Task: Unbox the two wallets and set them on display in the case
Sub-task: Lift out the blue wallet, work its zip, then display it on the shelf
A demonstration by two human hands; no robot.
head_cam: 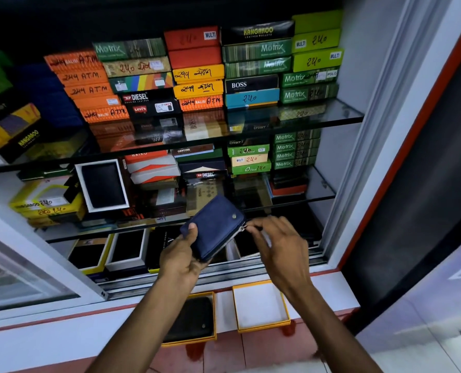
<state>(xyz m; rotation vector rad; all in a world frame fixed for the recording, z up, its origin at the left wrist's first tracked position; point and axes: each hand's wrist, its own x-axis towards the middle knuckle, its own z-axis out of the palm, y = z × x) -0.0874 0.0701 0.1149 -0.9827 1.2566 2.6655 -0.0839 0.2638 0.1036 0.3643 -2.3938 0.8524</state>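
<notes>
Yellow-rimmed cardboard marks the nearest things: two open boxes sit side by side on the white counter (329, 289) ledge in front of the case. The left box (210, 319) holds a black wallet (194, 319) lying flat inside it, partly hidden behind the left forearm. The right box (261, 308) shows only its white lining.

Just above them, both arms reach toward the open front of the display case (364, 168). The left hand (182, 254) has its grip closed on a blue wallet (215, 227), thumb pressed on the near corner of the cover and fingers wrapped beneath. The wallet is held in the air, tilted, in front of the lowest shelf, with a small round stud on its cover and a metal zip along its right edge. The right hand (277, 243) pinches at that zip edge with thumb and fingertips; its grip is closed on the zip of the blue wallet.

Behind the hands, the bottom level of the case carries opened boxes with dark wallets (127, 246) shown face up. One glass shelf (320, 192) higher, a white-framed box (102, 184) stands tilted with a dark wallet in it, among yellow, orange and black cartons.

Farther up and back, the top shelves are packed with stacked boxes (197, 74) in orange, red, yellow, green and blue, many with handwritten numbers such as 240 and printed names like Motrix, Diesel, Boss and Kangaroo.
</notes>
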